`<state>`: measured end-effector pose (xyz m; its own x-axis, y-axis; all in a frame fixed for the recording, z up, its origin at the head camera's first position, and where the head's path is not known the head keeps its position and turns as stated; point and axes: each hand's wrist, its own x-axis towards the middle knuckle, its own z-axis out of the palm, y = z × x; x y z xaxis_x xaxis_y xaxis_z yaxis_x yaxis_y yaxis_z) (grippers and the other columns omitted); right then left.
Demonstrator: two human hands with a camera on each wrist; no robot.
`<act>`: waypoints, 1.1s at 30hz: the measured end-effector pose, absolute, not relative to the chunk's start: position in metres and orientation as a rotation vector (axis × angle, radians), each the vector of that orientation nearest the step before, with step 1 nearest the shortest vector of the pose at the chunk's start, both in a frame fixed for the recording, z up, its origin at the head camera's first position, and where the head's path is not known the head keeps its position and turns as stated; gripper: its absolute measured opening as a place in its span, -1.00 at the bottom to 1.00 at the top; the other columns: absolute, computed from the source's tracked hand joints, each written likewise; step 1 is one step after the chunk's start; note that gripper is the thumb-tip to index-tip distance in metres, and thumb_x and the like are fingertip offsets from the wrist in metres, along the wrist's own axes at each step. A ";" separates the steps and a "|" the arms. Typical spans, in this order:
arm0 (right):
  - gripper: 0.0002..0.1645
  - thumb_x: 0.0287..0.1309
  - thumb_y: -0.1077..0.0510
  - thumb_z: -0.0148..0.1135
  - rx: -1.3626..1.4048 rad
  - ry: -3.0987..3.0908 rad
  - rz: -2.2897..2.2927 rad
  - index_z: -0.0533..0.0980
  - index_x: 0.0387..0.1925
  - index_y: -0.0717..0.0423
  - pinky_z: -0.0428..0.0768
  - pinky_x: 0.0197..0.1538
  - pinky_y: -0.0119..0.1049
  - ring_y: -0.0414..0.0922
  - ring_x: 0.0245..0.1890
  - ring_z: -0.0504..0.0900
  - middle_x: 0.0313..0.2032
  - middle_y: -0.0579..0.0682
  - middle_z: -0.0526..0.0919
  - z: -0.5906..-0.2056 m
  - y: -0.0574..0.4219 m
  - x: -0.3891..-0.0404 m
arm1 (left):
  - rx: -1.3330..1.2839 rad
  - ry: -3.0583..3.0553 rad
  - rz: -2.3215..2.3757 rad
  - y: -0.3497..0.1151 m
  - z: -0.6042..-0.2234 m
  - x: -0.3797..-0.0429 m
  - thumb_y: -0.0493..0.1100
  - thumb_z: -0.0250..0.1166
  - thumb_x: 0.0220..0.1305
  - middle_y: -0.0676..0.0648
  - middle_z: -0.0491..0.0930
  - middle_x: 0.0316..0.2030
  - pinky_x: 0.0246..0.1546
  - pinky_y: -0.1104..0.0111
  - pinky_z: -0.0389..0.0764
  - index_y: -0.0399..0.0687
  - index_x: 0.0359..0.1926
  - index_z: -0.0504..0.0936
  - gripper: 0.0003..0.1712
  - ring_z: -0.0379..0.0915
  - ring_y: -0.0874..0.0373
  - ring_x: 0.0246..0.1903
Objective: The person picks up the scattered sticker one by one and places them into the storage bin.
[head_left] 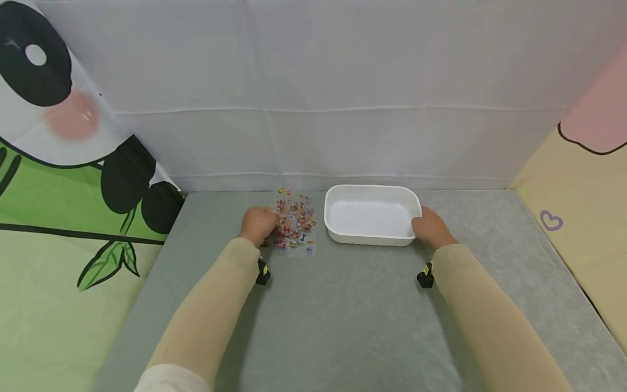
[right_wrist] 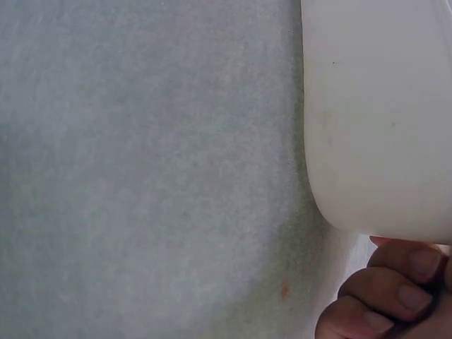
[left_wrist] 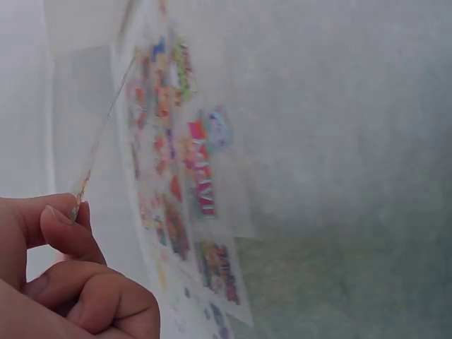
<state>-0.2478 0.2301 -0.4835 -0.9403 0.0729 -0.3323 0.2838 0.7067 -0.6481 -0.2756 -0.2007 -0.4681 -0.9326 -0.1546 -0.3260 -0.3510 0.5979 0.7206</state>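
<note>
My left hand [head_left: 258, 224] pinches the edge of a thin clear sticker sheet between thumb and forefinger; in the left wrist view that sheet is tilted up, seen nearly edge-on. Beneath it more clear sticker sheets [head_left: 308, 231] with small colourful prints lie on the table; how many is hard to tell. Beside them stands a white rectangular plastic tub [head_left: 372, 240], its inside bare. At the tub's right end, my right hand [head_left: 433, 227] grips the rim. Curled fingers [right_wrist: 392, 293] show below the tub's corner in the right wrist view.
A grey cloth covers the table [head_left: 338, 316]. White fabric [head_left: 313, 141] hangs right behind the tub and sheets. Printed cartoon cloths flank the table on the left [head_left: 49, 283] and right [head_left: 588, 228].
</note>
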 end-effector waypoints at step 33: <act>-0.22 0.37 0.17 -0.31 0.263 2.603 -1.112 0.00 0.55 0.42 0.24 0.39 0.22 0.27 0.32 0.34 0.43 0.41 0.26 -0.483 0.229 -0.247 | -0.465 2.385 1.597 -0.160 -0.426 -0.263 0.03 0.28 0.47 -0.05 0.57 0.07 0.12 -0.10 0.47 0.00 0.07 0.69 -0.69 0.44 -0.01 -0.07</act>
<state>-0.2466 0.2290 -0.4827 -0.9390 0.0504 -0.3403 0.2807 0.6842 -0.6731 -0.2629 -0.1604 -0.4262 -0.9223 -0.1313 -0.3634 -0.3860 0.3545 0.8517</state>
